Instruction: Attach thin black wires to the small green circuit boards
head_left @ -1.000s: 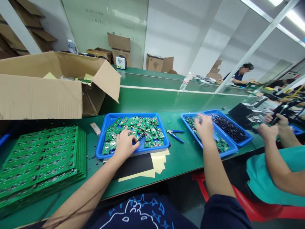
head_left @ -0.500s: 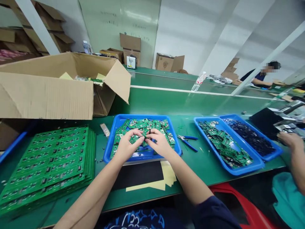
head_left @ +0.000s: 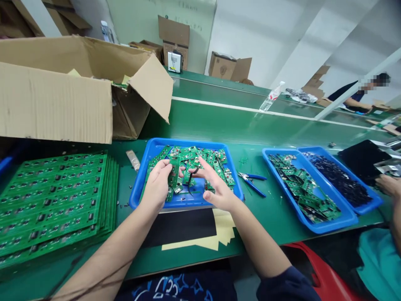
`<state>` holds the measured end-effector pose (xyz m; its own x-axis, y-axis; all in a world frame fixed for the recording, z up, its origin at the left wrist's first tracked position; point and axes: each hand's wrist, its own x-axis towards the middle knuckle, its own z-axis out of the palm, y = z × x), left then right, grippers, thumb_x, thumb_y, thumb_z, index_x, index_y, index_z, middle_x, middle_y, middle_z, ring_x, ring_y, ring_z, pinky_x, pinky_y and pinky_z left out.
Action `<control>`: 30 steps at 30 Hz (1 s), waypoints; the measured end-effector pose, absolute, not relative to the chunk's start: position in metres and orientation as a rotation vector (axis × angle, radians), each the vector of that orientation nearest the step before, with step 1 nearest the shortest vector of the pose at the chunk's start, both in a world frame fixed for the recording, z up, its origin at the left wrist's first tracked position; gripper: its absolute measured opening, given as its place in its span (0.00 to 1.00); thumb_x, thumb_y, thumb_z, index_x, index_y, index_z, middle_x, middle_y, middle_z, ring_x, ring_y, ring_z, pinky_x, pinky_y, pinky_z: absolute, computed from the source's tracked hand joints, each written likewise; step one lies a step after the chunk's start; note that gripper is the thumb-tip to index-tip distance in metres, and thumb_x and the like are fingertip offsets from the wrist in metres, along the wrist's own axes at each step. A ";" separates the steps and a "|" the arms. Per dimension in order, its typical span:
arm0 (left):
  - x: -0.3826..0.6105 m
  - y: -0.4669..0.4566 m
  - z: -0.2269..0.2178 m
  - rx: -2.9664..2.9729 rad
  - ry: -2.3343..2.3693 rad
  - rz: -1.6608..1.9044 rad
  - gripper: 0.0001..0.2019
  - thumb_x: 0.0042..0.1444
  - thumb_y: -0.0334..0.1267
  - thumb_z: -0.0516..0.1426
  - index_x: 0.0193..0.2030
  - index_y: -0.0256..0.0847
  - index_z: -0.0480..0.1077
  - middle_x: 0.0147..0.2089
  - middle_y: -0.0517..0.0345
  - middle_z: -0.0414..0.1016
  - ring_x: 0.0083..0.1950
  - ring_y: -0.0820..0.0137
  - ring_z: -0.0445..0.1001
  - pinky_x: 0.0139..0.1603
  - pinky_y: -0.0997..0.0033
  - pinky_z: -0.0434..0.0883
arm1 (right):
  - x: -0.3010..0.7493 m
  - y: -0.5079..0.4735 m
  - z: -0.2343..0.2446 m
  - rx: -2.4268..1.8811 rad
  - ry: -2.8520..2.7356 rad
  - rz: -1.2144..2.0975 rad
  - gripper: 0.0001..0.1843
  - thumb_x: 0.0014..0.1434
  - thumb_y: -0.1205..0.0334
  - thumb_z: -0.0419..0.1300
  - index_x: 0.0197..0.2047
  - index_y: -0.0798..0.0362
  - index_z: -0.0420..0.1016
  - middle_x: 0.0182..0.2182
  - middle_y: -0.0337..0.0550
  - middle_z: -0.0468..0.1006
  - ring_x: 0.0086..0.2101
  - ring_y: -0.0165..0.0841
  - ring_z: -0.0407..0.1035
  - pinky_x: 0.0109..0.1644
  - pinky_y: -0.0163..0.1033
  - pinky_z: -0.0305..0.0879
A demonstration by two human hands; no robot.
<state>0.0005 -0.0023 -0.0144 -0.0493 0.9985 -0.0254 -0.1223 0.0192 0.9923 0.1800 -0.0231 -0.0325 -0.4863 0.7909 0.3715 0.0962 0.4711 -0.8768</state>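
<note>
Over the blue plastic tray of small green circuit boards, the left hand curls closed around one board, the right hand spreads its fingers open near a thin black lead, and a light touch suits pieces this crowded.

Small green circuit boards lay jumbled in a blue plastic tray, a thin curved black part hanging just above them.

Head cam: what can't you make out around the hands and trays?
- Blue tray: floor under the hands hidden by left hand and right hand.
- Small black piece between the hands: too small to identify.
- Cardboard carton: contents mostly hidden by its walls and flaps.
- Dark parts in the far tray: too small to tell apart.
</note>
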 end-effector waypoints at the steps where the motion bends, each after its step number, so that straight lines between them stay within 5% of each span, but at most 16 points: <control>1: 0.001 -0.002 -0.014 1.046 1.168 1.293 0.08 0.50 0.44 0.52 0.28 0.43 0.60 0.21 0.63 0.69 0.38 0.64 0.75 0.43 0.65 0.70 | 0.180 -0.024 -0.032 -0.762 -1.898 1.053 0.46 0.55 0.38 0.51 0.68 0.48 0.35 0.55 0.53 0.67 0.53 0.42 0.64 0.60 0.53 0.55; 7: 0.002 -0.009 -0.012 1.186 1.207 1.153 0.14 0.42 0.47 0.61 0.28 0.39 0.66 0.24 0.62 0.67 0.32 0.67 0.72 0.36 0.69 0.68 | 0.176 -0.031 -0.031 -0.714 -1.914 1.121 0.48 0.55 0.36 0.51 0.68 0.49 0.31 0.44 0.49 0.74 0.36 0.35 0.69 0.47 0.46 0.66; 15: -0.005 -0.018 0.000 1.839 1.271 1.038 0.14 0.46 0.47 0.58 0.20 0.39 0.68 0.22 0.61 0.65 0.29 0.71 0.65 0.30 0.72 0.62 | 0.175 -0.033 -0.030 -0.667 -1.922 1.093 0.48 0.55 0.36 0.51 0.68 0.49 0.33 0.38 0.45 0.73 0.31 0.33 0.69 0.46 0.46 0.66; 23: -0.002 -0.019 0.003 1.858 1.287 1.077 0.17 0.45 0.45 0.58 0.15 0.41 0.58 0.19 0.65 0.54 0.25 0.73 0.58 0.27 0.72 0.59 | 0.175 -0.031 -0.029 -0.729 -1.836 1.190 0.45 0.55 0.35 0.49 0.67 0.48 0.37 0.49 0.51 0.73 0.34 0.35 0.71 0.44 0.45 0.69; 27: -0.006 -0.025 0.012 1.712 1.294 1.192 0.11 0.44 0.45 0.59 0.21 0.40 0.66 0.25 0.61 0.67 0.26 0.73 0.63 0.28 0.72 0.62 | 0.181 -0.021 -0.032 -0.794 -1.592 1.197 0.41 0.55 0.32 0.44 0.65 0.47 0.46 0.53 0.52 0.70 0.36 0.36 0.74 0.48 0.49 0.68; 30: -0.009 -0.027 0.012 1.622 1.310 1.217 0.11 0.44 0.45 0.59 0.22 0.39 0.68 0.27 0.61 0.70 0.23 0.75 0.62 0.25 0.73 0.61 | 0.187 -0.013 -0.032 -0.917 -1.363 1.109 0.33 0.60 0.37 0.41 0.58 0.50 0.60 0.48 0.51 0.74 0.36 0.35 0.75 0.49 0.49 0.68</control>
<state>-0.0093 -0.0268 0.0122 0.0418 0.9721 0.2309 0.3014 -0.2326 0.9247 0.1870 -0.0129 -0.0324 -0.1002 0.9582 0.2679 -0.0674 0.2621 -0.9627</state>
